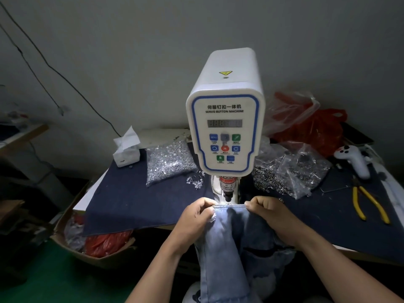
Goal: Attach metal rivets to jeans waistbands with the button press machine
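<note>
A white servo button press machine (225,119) stands at the table's middle, its punch head (227,189) pointing down. Light blue jeans (227,241) hang from the table's front edge, and their waistband (230,206) is stretched flat just below the punch. My left hand (196,217) pinches the waistband's left end. The right end is pinched by my right hand (269,213). A clear bag of silver rivets (169,162) lies left of the machine, with loose rivets (195,182) beside it. Bags of metal rings (290,171) lie to the right.
Dark blue cloth (131,204) covers the table. A tissue box (126,154) sits at the back left, red plastic bags (310,125) at the back right. Yellow-handled pliers (369,204) and a white controller (354,158) lie at the right. A cardboard box (72,237) stands on the floor left.
</note>
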A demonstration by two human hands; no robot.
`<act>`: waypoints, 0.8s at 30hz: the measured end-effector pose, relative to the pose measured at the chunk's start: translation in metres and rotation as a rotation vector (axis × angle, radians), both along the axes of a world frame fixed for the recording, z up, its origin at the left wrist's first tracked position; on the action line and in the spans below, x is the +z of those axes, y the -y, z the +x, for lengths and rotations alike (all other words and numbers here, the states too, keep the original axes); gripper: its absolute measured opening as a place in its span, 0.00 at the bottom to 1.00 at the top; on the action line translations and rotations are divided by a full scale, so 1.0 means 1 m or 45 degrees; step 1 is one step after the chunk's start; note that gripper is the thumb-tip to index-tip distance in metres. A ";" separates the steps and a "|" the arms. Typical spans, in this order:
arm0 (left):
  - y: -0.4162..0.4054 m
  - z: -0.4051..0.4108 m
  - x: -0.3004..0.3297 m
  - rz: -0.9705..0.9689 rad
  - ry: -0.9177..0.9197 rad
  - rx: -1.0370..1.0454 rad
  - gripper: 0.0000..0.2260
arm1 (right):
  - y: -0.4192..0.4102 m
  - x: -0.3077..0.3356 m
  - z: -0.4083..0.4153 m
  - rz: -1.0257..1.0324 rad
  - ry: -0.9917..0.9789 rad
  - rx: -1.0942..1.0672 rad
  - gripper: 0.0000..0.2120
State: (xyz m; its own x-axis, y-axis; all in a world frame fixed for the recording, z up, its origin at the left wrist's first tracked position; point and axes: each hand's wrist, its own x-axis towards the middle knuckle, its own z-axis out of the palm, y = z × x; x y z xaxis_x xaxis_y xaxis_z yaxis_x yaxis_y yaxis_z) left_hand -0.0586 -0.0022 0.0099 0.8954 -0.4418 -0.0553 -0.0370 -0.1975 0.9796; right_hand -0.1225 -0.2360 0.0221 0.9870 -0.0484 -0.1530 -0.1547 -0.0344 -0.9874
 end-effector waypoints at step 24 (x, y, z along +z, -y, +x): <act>0.008 0.003 -0.016 -0.365 -0.150 0.209 0.10 | -0.003 -0.008 0.005 0.049 -0.026 -0.171 0.19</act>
